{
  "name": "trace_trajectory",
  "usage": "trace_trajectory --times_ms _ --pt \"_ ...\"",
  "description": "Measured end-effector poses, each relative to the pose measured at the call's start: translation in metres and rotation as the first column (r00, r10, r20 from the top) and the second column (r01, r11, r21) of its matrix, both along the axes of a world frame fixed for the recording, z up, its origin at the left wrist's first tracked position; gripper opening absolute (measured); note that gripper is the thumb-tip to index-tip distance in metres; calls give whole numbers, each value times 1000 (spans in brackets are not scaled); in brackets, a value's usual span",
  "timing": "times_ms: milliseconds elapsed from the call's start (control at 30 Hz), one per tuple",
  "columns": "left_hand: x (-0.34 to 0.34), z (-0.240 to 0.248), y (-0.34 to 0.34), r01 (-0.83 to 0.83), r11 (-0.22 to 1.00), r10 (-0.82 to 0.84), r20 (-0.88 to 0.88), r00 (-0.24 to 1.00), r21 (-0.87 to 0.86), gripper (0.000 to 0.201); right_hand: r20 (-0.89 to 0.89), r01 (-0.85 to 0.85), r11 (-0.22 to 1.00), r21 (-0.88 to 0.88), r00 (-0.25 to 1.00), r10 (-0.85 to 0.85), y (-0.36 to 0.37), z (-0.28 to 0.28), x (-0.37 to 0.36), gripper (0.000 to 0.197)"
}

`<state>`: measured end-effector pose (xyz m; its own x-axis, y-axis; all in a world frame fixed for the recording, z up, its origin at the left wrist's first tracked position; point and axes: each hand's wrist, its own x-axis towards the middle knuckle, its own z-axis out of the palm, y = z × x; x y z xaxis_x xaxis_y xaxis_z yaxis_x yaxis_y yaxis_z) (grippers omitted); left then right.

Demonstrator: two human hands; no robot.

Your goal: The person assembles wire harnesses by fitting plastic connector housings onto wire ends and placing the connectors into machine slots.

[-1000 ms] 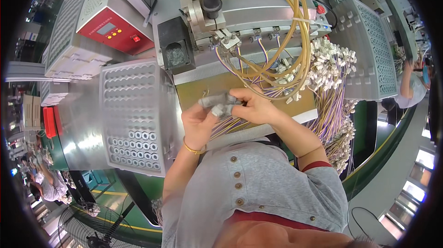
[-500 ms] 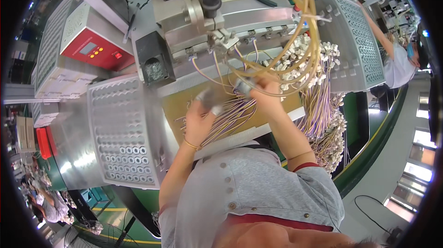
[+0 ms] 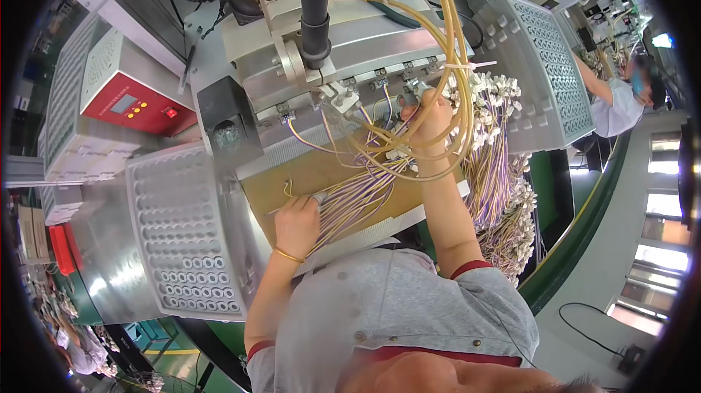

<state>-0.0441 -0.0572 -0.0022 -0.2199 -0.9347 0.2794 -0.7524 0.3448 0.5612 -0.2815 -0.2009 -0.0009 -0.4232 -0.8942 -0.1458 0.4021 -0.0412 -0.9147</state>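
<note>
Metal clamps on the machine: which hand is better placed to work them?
Probably the right hand: it is up near the right end of the metal clamps. The left hand is farther off, at the wires over the brown board.

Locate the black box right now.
In the head view, the black box sits left of centre, between the red-fronted control box and the silver machine, near the brown mat.

I see a shiny metal bench (image 3: 109,276) at left, grey pocketed tray (image 3: 175,212) on it, ring-shaped parts (image 3: 198,277) in its lower rows. Tan board (image 3: 310,166) mid-view, yellow and purple wires (image 3: 358,199) lying across. What bears the wire heap (image 3: 491,181) at right, I can't tell.
</note>
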Motion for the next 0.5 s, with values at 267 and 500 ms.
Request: trace_trajectory --times_ms 267,500 --pt "22 26 2 -109 992 100 114 988 69 13 -556 -202 973 114 799 230 -5 24 -13 13" --pt "62 32 25 -305 902 384 -245 890 306 23 -825 -426 905 -18 518 227 78 47 33 10"
